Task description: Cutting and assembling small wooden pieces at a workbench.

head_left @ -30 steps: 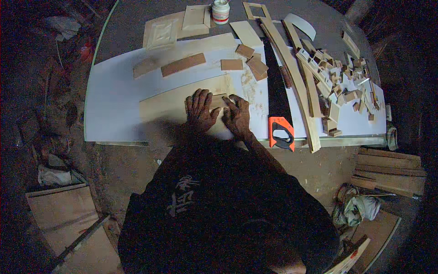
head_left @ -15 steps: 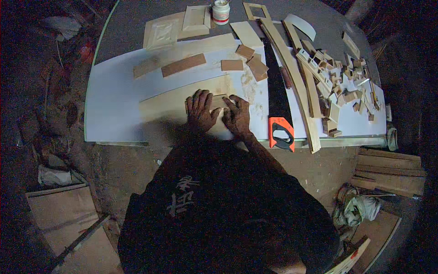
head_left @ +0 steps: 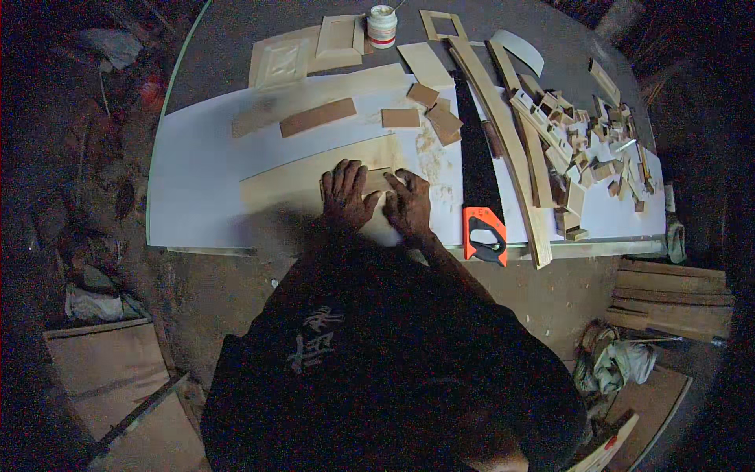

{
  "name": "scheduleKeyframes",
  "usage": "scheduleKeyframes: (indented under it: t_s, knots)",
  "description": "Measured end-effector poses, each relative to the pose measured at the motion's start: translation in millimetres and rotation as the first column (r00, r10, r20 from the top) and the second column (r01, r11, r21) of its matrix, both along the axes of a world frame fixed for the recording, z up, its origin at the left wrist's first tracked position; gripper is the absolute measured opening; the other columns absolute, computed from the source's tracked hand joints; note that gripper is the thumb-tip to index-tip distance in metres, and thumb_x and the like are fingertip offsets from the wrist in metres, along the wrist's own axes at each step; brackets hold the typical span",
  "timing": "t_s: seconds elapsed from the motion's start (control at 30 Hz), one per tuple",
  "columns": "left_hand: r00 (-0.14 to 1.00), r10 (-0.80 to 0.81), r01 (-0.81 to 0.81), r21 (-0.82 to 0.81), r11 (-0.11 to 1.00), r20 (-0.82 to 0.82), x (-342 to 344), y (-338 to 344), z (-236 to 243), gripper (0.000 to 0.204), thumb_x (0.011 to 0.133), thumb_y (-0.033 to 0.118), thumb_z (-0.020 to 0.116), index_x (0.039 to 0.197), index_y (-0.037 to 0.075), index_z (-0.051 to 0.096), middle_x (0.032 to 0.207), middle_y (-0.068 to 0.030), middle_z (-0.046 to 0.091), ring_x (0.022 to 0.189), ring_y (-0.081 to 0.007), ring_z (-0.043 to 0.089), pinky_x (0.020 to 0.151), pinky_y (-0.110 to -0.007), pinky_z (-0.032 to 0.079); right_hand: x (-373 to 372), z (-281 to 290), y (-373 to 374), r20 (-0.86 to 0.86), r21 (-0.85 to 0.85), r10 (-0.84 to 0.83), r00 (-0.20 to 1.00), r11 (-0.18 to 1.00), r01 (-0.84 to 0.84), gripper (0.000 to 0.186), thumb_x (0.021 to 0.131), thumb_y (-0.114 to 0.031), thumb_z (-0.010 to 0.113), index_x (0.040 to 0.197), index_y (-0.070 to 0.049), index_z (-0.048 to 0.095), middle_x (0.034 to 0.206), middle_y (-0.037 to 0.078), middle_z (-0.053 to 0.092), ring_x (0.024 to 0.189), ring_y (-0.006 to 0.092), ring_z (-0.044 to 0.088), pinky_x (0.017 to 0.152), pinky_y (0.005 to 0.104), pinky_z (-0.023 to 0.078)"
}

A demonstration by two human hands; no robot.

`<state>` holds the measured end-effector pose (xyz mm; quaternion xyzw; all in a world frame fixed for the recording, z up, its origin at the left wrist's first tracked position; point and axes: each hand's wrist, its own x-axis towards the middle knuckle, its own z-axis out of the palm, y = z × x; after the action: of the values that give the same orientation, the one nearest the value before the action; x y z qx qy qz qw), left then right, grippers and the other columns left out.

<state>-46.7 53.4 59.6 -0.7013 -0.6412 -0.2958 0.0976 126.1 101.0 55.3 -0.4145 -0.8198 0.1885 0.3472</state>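
Note:
My left hand (head_left: 344,195) lies flat, fingers spread, on a long pale wooden board (head_left: 283,175) near the table's front edge. Close beside it rests my right hand (head_left: 407,200), fingers stretched and its thumb apart. A small thin wooden piece (head_left: 377,180) lies on the board between the hands, and the fingertips touch or nearly touch it; the fingers partly hide it. Right of the hands is a handsaw with an orange and black handle (head_left: 484,234), its dark blade (head_left: 478,149) pointing away from me.
Brown wooden rectangles (head_left: 401,118) and a longer brown strip (head_left: 318,117) lie beyond the board. A white jar (head_left: 382,28) stands at the back by wooden frames (head_left: 341,36). Long wooden strips (head_left: 503,149) and a heap of small offcuts (head_left: 582,141) cover the right side.
Both hands keep almost the same place on the board and small piece. The whole view has shifted very slightly.

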Motion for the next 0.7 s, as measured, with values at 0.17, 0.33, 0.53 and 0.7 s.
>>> scheduleKeyframes:
  t_s: [0.17,0.33,0.53,0.7]
  knots:
    - [0.999,0.037,-0.037,-0.083,0.996,0.005,1.6,-1.1,-2.3,0.055,0.084,0.043,0.064,0.119,0.000,0.058,0.130,-0.0157,0.051,0.126,-0.0354,0.044,0.098,-0.054,0.031,-0.2,-0.2,-0.7,-0.016,0.056,0.006,1.000,0.998,-0.005,0.041,0.077,-0.011,0.067,0.117,-0.009,0.066,0.119,0.015,0.057,0.107,0.0355,0.051,0.093,0.0431,0.044]
    - [0.999,0.026,-0.024,-0.051,0.998,0.030,1.6,-0.9,-3.3,0.056,0.083,0.042,0.066,0.120,0.001,0.057,0.131,-0.0155,0.051,0.127,-0.0355,0.043,0.099,-0.055,0.030,-1.4,1.1,-2.0,-0.022,0.020,-0.012,1.000,1.000,0.012,0.039,0.077,-0.011,0.067,0.115,-0.008,0.068,0.118,0.015,0.057,0.108,0.0348,0.051,0.093,0.0411,0.045]
    - [1.000,0.017,-0.016,-0.021,1.000,0.022,1.2,-1.6,-1.6,0.057,0.082,0.040,0.067,0.121,0.001,0.057,0.131,-0.0161,0.051,0.127,-0.0357,0.043,0.098,-0.054,0.031,-0.6,3.4,-1.6,-0.020,0.044,0.002,1.000,0.999,-0.002,0.040,0.076,-0.011,0.067,0.116,-0.009,0.066,0.118,0.016,0.057,0.107,0.0344,0.051,0.090,0.0423,0.047]
    - [0.999,0.001,0.001,-0.047,0.999,0.043,1.0,-1.6,0.3,0.057,0.081,0.039,0.068,0.121,0.000,0.056,0.130,-0.0168,0.051,0.126,-0.0362,0.043,0.096,-0.054,0.031,-0.2,1.0,-2.3,-0.033,0.027,-0.002,0.999,1.000,0.002,0.041,0.077,-0.012,0.067,0.117,-0.009,0.065,0.119,0.015,0.056,0.107,0.0342,0.051,0.090,0.0416,0.046]
